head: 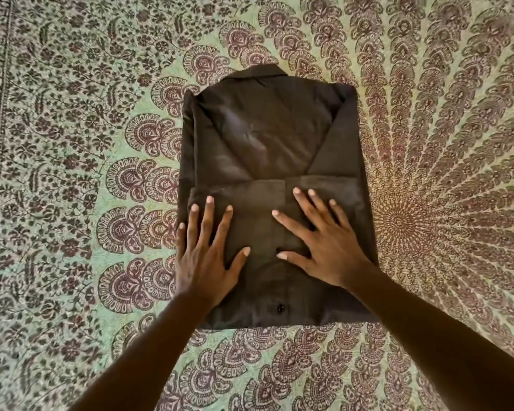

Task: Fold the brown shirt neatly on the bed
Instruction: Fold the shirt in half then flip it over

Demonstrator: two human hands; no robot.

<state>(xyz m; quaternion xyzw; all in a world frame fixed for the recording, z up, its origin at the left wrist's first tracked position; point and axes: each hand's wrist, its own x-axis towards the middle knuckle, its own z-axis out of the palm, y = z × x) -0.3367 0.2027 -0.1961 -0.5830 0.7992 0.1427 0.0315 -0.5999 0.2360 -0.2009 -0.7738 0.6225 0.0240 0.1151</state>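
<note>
The brown shirt lies flat in the middle of the bed, folded into a tall rectangle with its collar at the far end. Both sides and sleeves are turned in, and the bottom part is folded up over the lower half. A black button shows near the front edge. My left hand rests flat, fingers spread, on the lower left of the shirt. On the lower right, my right hand presses flat with its fingers spread too. Neither hand grips the cloth.
The bed is covered by a green and maroon patterned spread with paisley and fan motifs. Its border band runs along the left edge. The spread extends on all sides of the shirt.
</note>
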